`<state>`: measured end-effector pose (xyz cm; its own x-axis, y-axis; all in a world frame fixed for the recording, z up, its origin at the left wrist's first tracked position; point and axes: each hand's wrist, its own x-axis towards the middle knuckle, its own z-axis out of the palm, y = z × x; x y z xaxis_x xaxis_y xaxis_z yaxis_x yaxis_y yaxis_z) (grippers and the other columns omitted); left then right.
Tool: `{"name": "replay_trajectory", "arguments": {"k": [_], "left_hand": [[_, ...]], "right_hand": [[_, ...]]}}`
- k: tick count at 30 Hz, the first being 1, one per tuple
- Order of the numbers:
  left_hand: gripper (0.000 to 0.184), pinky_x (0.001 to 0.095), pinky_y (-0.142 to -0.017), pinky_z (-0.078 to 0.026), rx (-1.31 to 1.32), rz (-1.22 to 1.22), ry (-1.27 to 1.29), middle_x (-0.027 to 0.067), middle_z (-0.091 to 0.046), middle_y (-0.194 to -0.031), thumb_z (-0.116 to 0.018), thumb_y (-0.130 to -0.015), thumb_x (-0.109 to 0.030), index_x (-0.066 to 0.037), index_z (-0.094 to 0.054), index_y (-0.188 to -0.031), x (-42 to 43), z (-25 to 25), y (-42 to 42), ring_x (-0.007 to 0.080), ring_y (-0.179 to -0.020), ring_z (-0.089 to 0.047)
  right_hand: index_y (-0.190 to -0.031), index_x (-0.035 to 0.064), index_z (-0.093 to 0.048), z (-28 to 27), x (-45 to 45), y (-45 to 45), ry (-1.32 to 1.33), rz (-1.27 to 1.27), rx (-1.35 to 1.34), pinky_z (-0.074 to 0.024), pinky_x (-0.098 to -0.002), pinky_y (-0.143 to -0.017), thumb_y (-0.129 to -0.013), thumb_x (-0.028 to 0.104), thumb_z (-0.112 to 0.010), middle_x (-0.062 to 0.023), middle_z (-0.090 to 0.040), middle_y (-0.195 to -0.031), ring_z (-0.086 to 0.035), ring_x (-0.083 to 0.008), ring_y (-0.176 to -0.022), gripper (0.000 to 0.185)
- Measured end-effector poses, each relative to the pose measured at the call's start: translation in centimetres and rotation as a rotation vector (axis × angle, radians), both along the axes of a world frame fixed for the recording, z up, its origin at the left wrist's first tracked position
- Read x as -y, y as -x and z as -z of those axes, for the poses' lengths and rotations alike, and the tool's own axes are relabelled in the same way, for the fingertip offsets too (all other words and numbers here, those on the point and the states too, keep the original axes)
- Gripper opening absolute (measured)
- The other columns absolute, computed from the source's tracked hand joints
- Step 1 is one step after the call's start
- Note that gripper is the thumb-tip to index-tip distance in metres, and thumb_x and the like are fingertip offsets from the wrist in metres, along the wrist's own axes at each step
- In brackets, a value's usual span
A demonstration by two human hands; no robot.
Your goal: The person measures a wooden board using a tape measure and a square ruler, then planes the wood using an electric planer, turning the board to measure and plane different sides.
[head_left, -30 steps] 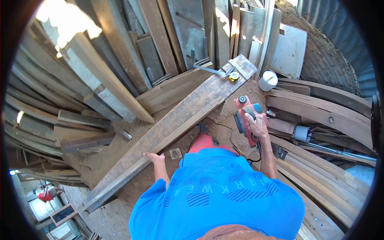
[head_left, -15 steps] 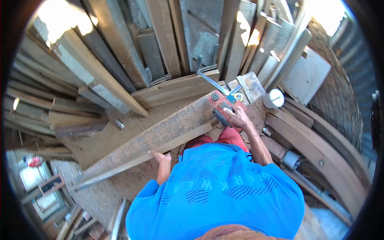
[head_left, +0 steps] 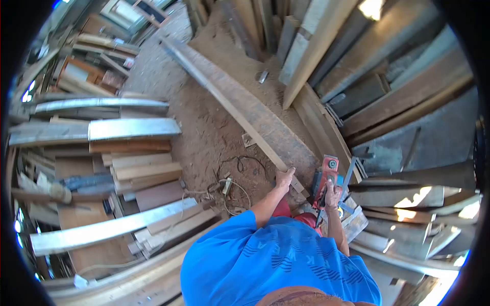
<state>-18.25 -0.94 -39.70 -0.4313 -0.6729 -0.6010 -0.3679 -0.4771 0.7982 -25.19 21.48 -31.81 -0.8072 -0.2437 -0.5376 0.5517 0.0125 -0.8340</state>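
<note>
My left hand (head_left: 286, 177) is closed around the near end of a long narrow wooden strip (head_left: 240, 120). The strip runs along the edge of a wide, worn plank (head_left: 265, 120) that stretches away to the upper left. My right hand (head_left: 332, 195) grips the handle of a red electric planer (head_left: 326, 171) at the plank's near end, right of my left hand. Just beyond the planer lies a metal square (head_left: 349, 176), partly hidden by tool and hand. The planer's underside cannot be seen.
Boards lean in a row at the right (head_left: 398, 56). Stacked timber (head_left: 148, 168) lies at the left. A cable (head_left: 240, 163) and a white cord (head_left: 245, 191) lie on the dusty ground (head_left: 204, 132) beside my left arm.
My view has swung round to the left, bringing the stacked timber and cords into sight. My left hand has shifted along the strip to its near end. My right hand still holds the planer.
</note>
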Motion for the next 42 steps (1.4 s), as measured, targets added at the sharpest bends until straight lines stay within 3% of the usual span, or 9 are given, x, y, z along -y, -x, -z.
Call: {"name": "replay_trajectory", "arguments": {"k": [7, 8, 11, 17, 26, 29, 32, 36, 42], "left_hand": [[0.093, 0.0411, -0.105, -0.046, 0.039, 0.144, -0.014, 0.0185, -0.057, -0.138, -0.082, -0.084, -0.037, 0.003, -0.031, -0.151, 0.5, -6.0, -0.4, 0.0315, -0.125, -0.057], [0.097, 0.0433, -0.107, -0.045, -0.015, 0.142, -0.014, 0.019, -0.053, -0.142, -0.081, -0.085, -0.039, 0.001, -0.026, -0.154, 0.5, -4.5, -1.0, 0.0335, -0.128, -0.055], [0.103, 0.0512, -0.109, -0.041, -0.079, 0.165, -0.181, 0.0192, -0.048, -0.148, -0.079, -0.087, -0.046, -0.005, -0.018, -0.16, 0.9, -6.7, -2.5, 0.0382, -0.132, -0.05], [0.103, 0.0529, -0.102, -0.046, -0.06, 0.235, -0.327, 0.0157, -0.05, -0.145, -0.074, -0.09, -0.053, -0.012, -0.015, -0.163, 1.9, -5.5, -6.4, 0.0363, -0.124, -0.053], [0.094, 0.0496, -0.094, -0.055, -0.026, 0.241, -0.415, 0.0175, -0.055, -0.141, -0.077, -0.091, -0.044, -0.007, -0.024, -0.158, 1.8, -4.0, -10.8, 0.0316, -0.124, -0.06], [0.072, 0.0463, -0.089, -0.059, -0.552, 0.264, -0.662, 0.0129, -0.064, -0.127, -0.076, -0.093, -0.034, -0.007, -0.038, -0.149, 2.5, -3.7, -10.8, 0.0264, -0.116, -0.066], [0.035, 0.0277, -0.065, -0.054, -0.854, 0.245, -0.807, 0.0005, -0.068, -0.1, -0.074, -0.094, -0.024, -0.009, -0.057, -0.122, 4.0, -16.2, -11.7, 0.0107, -0.078, -0.063], [0.046, 0.0263, -0.067, -0.055, -1.171, 0.462, -0.559, 0.0018, -0.07, -0.106, -0.075, -0.093, -0.031, -0.006, -0.058, -0.126, 7.2, -26.9, -11.6, 0.0096, -0.082, -0.065], [0.064, 0.0422, -0.11, -0.049, -1.573, 0.472, -0.28, 0.0119, -0.063, -0.134, -0.063, -0.1, -0.043, -0.002, -0.044, -0.144, 11.1, -46.4, -12.6, 0.0236, -0.129, -0.059]], "right_hand": [[-0.11, 0.0017, -0.066, 5.2, -1.8, 2.4, -0.778, -0.301, -0.525, -0.0557, -0.0435, -0.07, -0.096, 0.049, -0.064, -0.0138, -0.066, -0.078, -0.067, -0.0317, -0.074, 0.049], [-0.133, -0.0058, -0.054, -1.8, -0.5, 2.5, -0.838, -0.381, -0.405, -0.0482, -0.0535, -0.095, -0.091, 0.047, -0.069, -0.0284, -0.066, -0.104, -0.063, -0.0468, -0.101, 0.069], [-0.136, -0.0041, -0.05, -9.9, 2.1, 1.5, -1.125, -0.372, -1.072, -0.0493, -0.0502, -0.094, -0.089, 0.045, -0.07, -0.0287, -0.065, -0.113, -0.064, -0.0471, -0.104, 0.071], [-0.13, -0.002, -0.049, -5.3, 9.3, -2.4, -0.938, -1.204, -0.717, -0.0537, -0.0523, -0.091, -0.082, 0.033, -0.079, -0.0286, -0.066, -0.112, -0.067, -0.0438, -0.106, 0.066], [-0.11, -0.0023, -0.058, -8.0, 10.8, -4.3, -0.884, -1.078, -0.745, -0.0562, -0.0533, -0.086, -0.079, 0.028, -0.075, -0.031, -0.07, -0.094, -0.07, -0.0475, -0.093, 0.046], [-0.107, -0.0006, -0.061, -17.1, 11.4, -7.0, -0.92, -1.066, -0.779, -0.0556, -0.0534, -0.083, -0.078, 0.035, -0.075, -0.0283, -0.071, -0.092, -0.07, -0.0465, -0.09, 0.048], [-0.105, -0.0017, -0.064, -26.0, 11.6, -8.8, -0.866, -0.986, -0.971, -0.056, -0.0512, -0.076, -0.078, 0.035, -0.077, -0.025, -0.071, -0.082, -0.071, -0.0446, -0.082, 0.047], [-0.122, -0.0076, -0.062, -37.9, 11.3, -9.0, -0.181, -0.86, -1.051, -0.0555, -0.0427, -0.084, -0.079, 0.039, -0.076, -0.0231, -0.072, -0.1, -0.072, -0.0368, -0.093, 0.065], [-0.143, -0.0101, -0.046, -44.7, 15.3, -15.6, 0.424, -0.658, -0.959, -0.0379, -0.043, -0.11, -0.076, 0.049, -0.078, -0.0244, -0.047, -0.145, -0.046, -0.0349, -0.137, 0.095]]}}
